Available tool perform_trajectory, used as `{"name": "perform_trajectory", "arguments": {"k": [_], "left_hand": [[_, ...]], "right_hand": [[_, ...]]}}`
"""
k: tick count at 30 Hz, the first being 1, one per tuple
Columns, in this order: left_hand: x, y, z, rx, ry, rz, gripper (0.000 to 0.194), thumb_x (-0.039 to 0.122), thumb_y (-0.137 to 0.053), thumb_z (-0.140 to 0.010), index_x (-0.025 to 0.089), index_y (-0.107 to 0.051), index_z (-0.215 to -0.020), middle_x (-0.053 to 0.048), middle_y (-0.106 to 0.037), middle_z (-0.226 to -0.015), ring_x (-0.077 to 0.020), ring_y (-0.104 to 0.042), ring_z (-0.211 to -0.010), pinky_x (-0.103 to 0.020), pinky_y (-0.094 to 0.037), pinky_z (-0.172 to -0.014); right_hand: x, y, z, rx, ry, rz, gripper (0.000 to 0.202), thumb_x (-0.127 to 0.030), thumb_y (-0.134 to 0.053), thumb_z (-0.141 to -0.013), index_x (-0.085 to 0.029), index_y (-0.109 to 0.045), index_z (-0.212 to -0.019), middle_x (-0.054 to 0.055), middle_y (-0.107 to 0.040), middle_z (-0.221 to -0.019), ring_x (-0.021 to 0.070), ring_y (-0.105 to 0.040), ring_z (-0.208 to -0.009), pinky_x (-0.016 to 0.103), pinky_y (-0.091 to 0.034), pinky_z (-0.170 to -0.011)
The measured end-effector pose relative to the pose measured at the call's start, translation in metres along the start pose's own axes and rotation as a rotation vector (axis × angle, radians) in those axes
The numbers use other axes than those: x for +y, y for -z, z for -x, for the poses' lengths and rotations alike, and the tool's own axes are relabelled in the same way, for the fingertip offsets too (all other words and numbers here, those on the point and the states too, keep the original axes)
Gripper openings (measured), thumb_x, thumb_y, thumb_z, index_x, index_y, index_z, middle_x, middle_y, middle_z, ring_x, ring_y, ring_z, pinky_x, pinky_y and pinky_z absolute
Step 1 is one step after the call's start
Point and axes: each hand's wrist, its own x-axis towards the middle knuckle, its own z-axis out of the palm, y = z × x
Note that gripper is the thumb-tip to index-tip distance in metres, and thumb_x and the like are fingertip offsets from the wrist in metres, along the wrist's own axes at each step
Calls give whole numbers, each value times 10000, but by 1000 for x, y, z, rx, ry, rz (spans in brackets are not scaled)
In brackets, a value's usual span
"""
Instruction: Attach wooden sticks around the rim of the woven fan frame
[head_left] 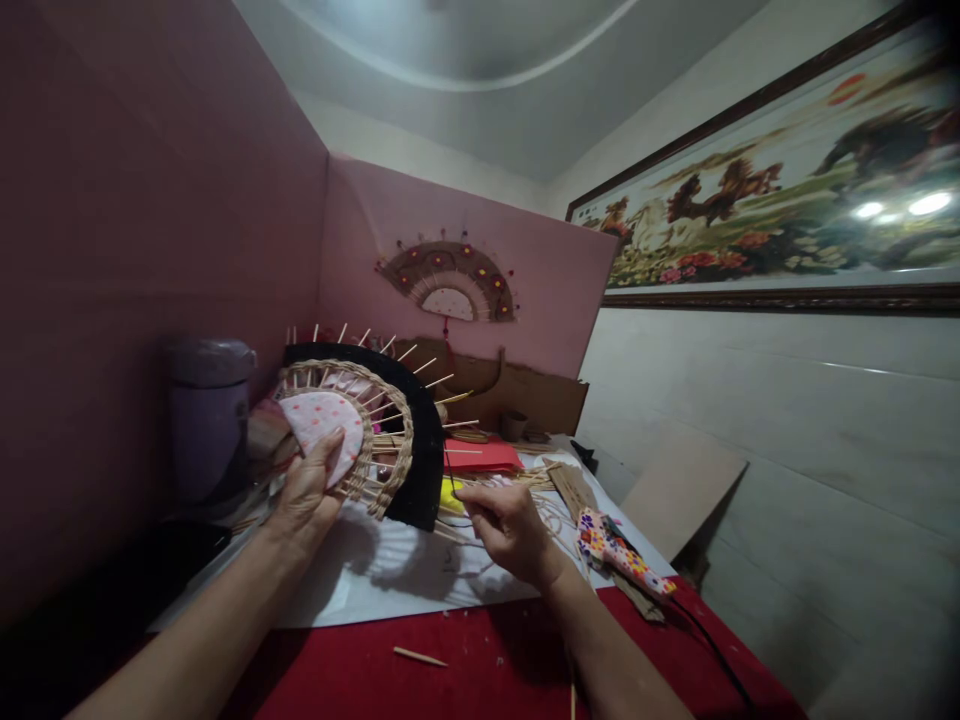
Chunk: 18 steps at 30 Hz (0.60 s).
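Note:
My left hand (311,490) grips a half-round fan (421,440) by its white, red-dotted centre, the thumb lying on top. Around that centre run woven tan cord and a broad black band, with thin wooden sticks poking out past the band. The fan is held up above the table, tilted. To its right, my right hand (502,520) pinches a thin dark strand (451,470) between thumb and forefinger, close to the band's lower right edge. The strand rises from the fingertips alongside the band.
Red paper (484,455), a yellow item (451,495) and a flower-patterned tool (619,555) with a cable lie on the table. A pointed stick (420,657) rests on the red cloth (360,675). A lidded bin (210,430) stands left; a finished fan (450,280) hangs behind.

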Motion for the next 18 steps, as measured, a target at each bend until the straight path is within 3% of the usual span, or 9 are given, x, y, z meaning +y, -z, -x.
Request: {"name": "perform_trajectory", "arguments": {"k": [3,6,8,11,18], "left_hand": [[1,0,1,-40,27,22,161,63,-580,-691,160,-630,-809,-29,-671,-672,-160,-624,-565,-338,-541,-577],[3,-2,3,-76,57,45,157,58,-546,-715,166,-633,-787,-25,-676,-644,-163,-626,-543,-342,-547,-560],[5,-3,4,-87,69,67,172,47,-530,-726,176,-631,-775,-11,-677,-621,-154,-625,-525,-317,-549,-547],[7,-5,6,-91,109,116,195,35,-500,-746,183,-625,-767,-1,-675,-594,-140,-626,-506,-275,-546,-530],[7,-6,9,-88,252,152,140,115,-518,-769,151,-625,-852,-41,-683,-647,-165,-645,-550,-293,-549,-541]], "right_hand": [[2,-1,-4,-70,-197,-358,213,-188,-497,-753,-157,-675,-867,-2,-572,-503,86,-470,-447,216,-340,-488],[6,-2,-6,-202,-446,-745,229,-300,-556,-746,-138,-663,-866,-2,-585,-519,39,-332,-362,188,-208,-382],[8,-1,-6,-271,-531,-903,229,-314,-581,-733,-126,-651,-843,6,-601,-548,21,-271,-344,189,-135,-362],[10,-1,-5,-306,-566,-983,199,-306,-604,-716,-116,-627,-769,15,-615,-559,16,-263,-328,198,-109,-348],[4,-8,-6,-307,-586,-903,238,-357,-590,-715,-122,-584,-677,1,-586,-511,21,-270,-338,193,-116,-343]]}}
